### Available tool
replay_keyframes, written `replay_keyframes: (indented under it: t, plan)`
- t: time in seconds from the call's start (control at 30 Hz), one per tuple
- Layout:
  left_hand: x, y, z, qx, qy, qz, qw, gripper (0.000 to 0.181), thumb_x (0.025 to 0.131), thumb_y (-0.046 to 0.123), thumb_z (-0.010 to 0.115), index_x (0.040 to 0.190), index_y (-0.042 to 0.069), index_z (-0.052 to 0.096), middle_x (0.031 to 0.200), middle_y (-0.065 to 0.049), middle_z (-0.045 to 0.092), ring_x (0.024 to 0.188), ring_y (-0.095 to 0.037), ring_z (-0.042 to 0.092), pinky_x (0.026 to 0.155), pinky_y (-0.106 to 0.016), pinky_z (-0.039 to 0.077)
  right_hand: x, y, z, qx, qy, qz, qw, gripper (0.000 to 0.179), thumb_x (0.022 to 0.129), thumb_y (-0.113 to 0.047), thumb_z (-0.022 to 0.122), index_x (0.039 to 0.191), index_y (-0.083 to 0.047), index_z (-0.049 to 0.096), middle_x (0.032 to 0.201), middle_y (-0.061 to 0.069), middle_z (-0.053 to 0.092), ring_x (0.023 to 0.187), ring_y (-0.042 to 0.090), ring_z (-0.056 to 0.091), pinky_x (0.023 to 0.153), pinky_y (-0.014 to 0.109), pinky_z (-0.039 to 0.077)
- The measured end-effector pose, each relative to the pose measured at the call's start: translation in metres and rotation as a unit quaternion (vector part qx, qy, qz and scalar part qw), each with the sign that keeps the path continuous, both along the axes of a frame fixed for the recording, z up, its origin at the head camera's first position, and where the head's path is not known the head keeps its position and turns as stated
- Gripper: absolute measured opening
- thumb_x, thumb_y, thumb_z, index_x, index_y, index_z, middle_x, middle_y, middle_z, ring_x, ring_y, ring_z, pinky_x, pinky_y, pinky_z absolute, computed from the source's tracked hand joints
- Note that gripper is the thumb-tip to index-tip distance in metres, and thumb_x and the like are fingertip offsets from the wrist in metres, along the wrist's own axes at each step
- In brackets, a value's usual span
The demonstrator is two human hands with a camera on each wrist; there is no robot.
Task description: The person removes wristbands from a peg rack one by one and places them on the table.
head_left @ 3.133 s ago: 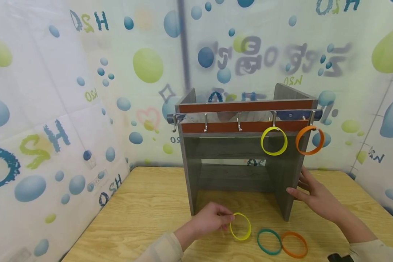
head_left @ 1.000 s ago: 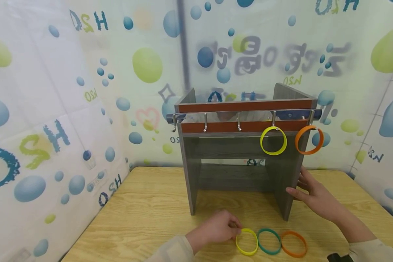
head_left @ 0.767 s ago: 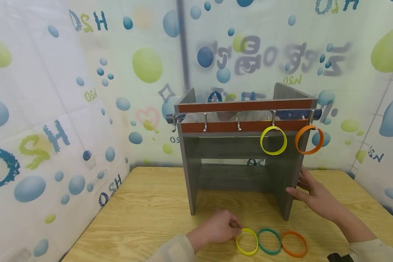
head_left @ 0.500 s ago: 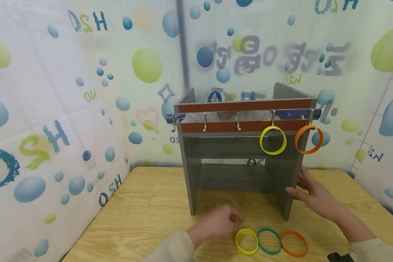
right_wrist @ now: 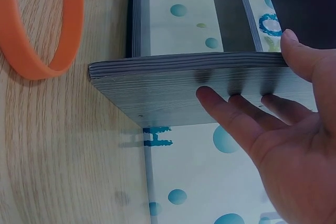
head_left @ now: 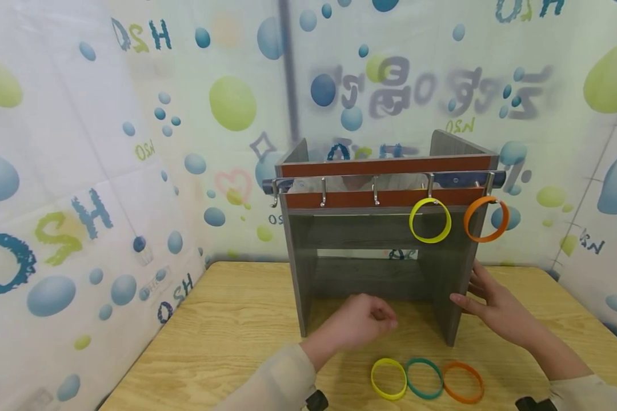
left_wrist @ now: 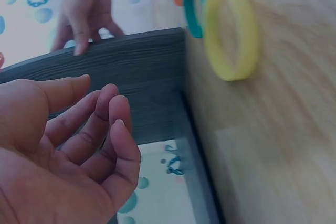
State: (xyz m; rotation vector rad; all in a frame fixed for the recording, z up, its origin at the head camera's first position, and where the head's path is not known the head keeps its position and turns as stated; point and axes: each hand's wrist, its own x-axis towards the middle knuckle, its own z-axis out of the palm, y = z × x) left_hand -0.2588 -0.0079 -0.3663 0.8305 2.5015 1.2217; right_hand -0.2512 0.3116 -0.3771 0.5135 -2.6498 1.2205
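Note:
In the head view my left hand [head_left: 357, 324] hovers in front of the shelf's lower opening, its fingers loosely curled and holding nothing. A yellow ring [head_left: 388, 397] lies flat on the table below it, beside a teal ring [head_left: 424, 395] and an orange ring [head_left: 464, 400]. My right hand [head_left: 496, 311] grips the right side panel of the grey shelf [head_left: 367, 278]; the right wrist view has the thumb [right_wrist: 296, 51] over the panel's edge and the fingers on its outer face. Another yellow ring [head_left: 431, 240] and orange ring [head_left: 485, 238] hang from the two rightmost hooks.
A metal rail with several hooks [head_left: 375, 197] runs across the shelf's front, below a reddish-brown strip [head_left: 380, 166]. The wooden table [head_left: 226, 319] carries the shelf. Patterned curtains [head_left: 185, 97] surround the table.
My left hand moved the yellow ring right and down beside the teal one, let go of it, then rose toward the shelf. My right hand stayed at the side panel.

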Motion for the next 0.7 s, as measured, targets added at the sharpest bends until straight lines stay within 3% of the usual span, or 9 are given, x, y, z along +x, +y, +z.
replay_keyframes:
  t: [0.17, 0.37, 0.5, 0.7]
  plan:
    - [-0.001, 0.009, 0.020, 0.038, -0.006, 0.010, 0.9992, 0.018, 0.102, 0.026, 0.074, 0.116, 0.014, 0.078, 0.098, 0.005, 0.078, 0.077, -0.005, 0.069, 0.068, -0.023, 0.057, 0.000, 0.000, 0.000, -0.004, -0.005, 0.002, 1.0000, 0.099, 0.108, -0.027, 0.066, 0.171, -0.031, -0.010, 0.165, 0.042, 0.030, 0.142, 0.069, 0.040, 0.086, 0.048, 0.066]
    - [-0.002, 0.021, 0.044, 0.107, -0.028, 0.031, 0.9934, 0.028, 0.100, 0.029, 0.077, 0.126, 0.018, 0.074, 0.092, 0.005, 0.076, 0.066, -0.010, 0.066, 0.059, -0.027, 0.053, -0.001, 0.000, -0.001, -0.036, -0.023, 0.012, 0.9990, 0.100, 0.108, -0.025, 0.066, 0.171, -0.034, -0.011, 0.166, 0.041, 0.027, 0.144, 0.069, 0.035, 0.083, 0.042, 0.067]
    - [-0.004, 0.028, 0.055, 0.172, -0.030, 0.040, 0.9839, 0.034, 0.100, 0.029, 0.077, 0.132, 0.019, 0.071, 0.101, 0.005, 0.078, 0.071, -0.010, 0.069, 0.066, -0.027, 0.059, -0.001, -0.001, -0.001, -0.049, -0.029, 0.016, 0.9983, 0.100, 0.108, -0.023, 0.066, 0.171, -0.033, -0.010, 0.166, 0.042, 0.027, 0.145, 0.069, 0.034, 0.082, 0.041, 0.067]
    - [-0.005, 0.037, 0.065, 0.265, -0.015, 0.052, 0.9627, 0.045, 0.102, 0.027, 0.075, 0.143, 0.018, 0.063, 0.116, -0.001, 0.080, 0.077, -0.017, 0.074, 0.073, -0.027, 0.063, -0.001, -0.001, -0.001, -0.060, -0.032, 0.021, 0.9974, 0.100, 0.108, -0.022, 0.066, 0.171, -0.033, -0.010, 0.166, 0.042, 0.026, 0.145, 0.069, 0.034, 0.081, 0.040, 0.067]
